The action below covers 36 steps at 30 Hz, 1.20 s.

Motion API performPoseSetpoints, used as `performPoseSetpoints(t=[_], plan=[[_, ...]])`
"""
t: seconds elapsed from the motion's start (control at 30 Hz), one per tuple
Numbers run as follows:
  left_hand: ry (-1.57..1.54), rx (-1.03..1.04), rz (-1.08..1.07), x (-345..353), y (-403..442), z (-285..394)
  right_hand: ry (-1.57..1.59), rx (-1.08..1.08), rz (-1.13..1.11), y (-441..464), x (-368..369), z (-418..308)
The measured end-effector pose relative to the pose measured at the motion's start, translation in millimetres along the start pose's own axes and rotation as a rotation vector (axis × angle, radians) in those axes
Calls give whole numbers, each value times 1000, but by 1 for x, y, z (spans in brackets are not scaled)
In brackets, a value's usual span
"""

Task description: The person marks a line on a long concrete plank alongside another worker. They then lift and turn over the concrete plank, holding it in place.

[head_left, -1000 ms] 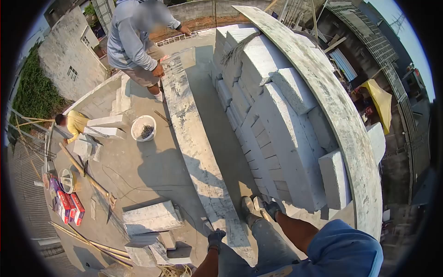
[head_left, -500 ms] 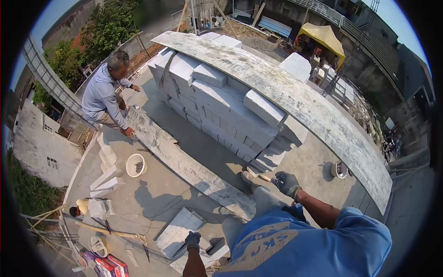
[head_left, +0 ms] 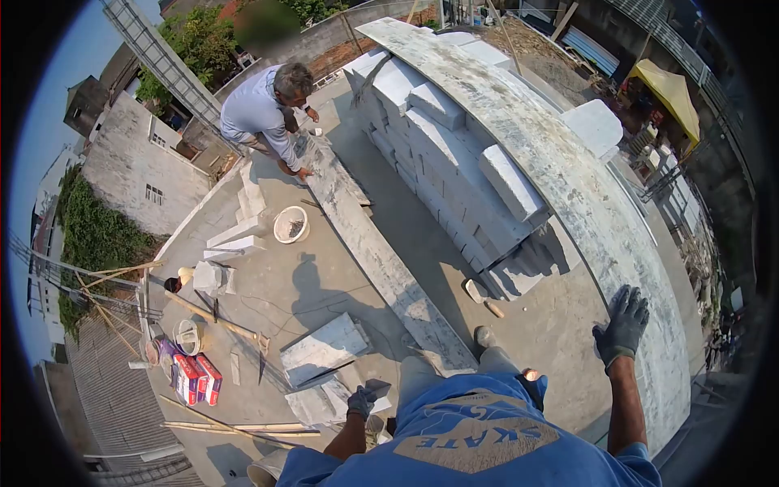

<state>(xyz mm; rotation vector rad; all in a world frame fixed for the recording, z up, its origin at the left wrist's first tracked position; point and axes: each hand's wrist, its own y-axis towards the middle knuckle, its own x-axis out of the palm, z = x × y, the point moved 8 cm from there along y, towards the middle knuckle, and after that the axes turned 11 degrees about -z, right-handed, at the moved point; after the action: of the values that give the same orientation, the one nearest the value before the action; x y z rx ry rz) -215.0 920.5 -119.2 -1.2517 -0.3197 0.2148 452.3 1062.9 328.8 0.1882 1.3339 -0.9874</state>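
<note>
hands well apart, both gloved. right hand (head_left: 623,327) flat on the near part of the long board (head_left: 584,203), fingers spread, palm down, gripping nothing. left hand (head_left: 361,402) is low, just beside the cut blocks (head_left: 324,349) on the floor (head_left: 560,341), fingers curled; can't tell if it holds anything (a dark shape sits right by the fingertips, too small to read). the board lies lengthwise over the white block stack (head_left: 442,162), near end running out past the stack toward the wearer. one loose block (head_left: 511,180) sits on top, tilted, next to the board's edge. trowel (head_left: 493,309) lies on the floor between the wearer's foot and the stack, wooden handle toward the wearer, no hand on it. second long plank (head_left: 365,231) runs along the floor left of the stack, near end by the wearer's feet. co-worker (head_left: 258,109) bends over its far end, one hand (head_left: 304,173) at the plank's edge. white bucket (head_left: 279,227) with dark contents stands left of that plank. further left: red-and-white packs (head_left: 195,379), with bamboo poles (head_left: 235,427) lying nearer the wearer.
</note>
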Motion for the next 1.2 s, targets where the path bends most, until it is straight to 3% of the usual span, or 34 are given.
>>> performPoseSetpoints(t=[0.1,0.13,0.23,0.4,0.5,0.57,0.63,0.7,0.77,0.8,0.83,0.9,0.97,1.03,1.07,1.1,1.13,1.2], plan=[[334,166,-329,86,-19,-33,-11,-72,122,19,8,27],[330,159,-323,108,-19,-45,-23,-116,129,20,7,28],[1775,510,-12,187,-29,-60,-154,-140,33,30,10,30],[1457,356,348,193,-22,-85,-191,-298,-11,25,-5,34],[1488,326,311,201,-28,-89,-101,-389,-136,23,-25,44],[1232,366,109,195,-11,-104,-168,-423,-89,19,-52,52],[-206,172,87,182,-21,-136,-58,-456,-167,19,-77,63],[-176,169,62,186,-21,-136,-38,-464,-157,17,-101,72],[369,182,102,183,-14,-131,52,-614,36,22,-113,83],[594,252,186,175,-1,-131,75,-545,-18,21,-124,85],[592,262,177,180,5,-128,96,-596,24,23,-130,90],[1649,497,365,214,-4,-102,222,-595,-11,20,-146,93],[1606,561,306,248,6,-74,302,-550,-104,9,-162,88],[749,643,-57,298,42,-39,313,-701,-3,-7,-178,83],[-126,330,-388,365,-37,-14,264,-829,106,-1,-172,87],[71,443,-634,427,-77,27,263,-821,129,-11,-179,85],[57,502,-853,487,-121,62,326,-803,52,-23,-184,79],[133,560,-975,582,-163,111,465,-773,-80,-46,-193,70]])
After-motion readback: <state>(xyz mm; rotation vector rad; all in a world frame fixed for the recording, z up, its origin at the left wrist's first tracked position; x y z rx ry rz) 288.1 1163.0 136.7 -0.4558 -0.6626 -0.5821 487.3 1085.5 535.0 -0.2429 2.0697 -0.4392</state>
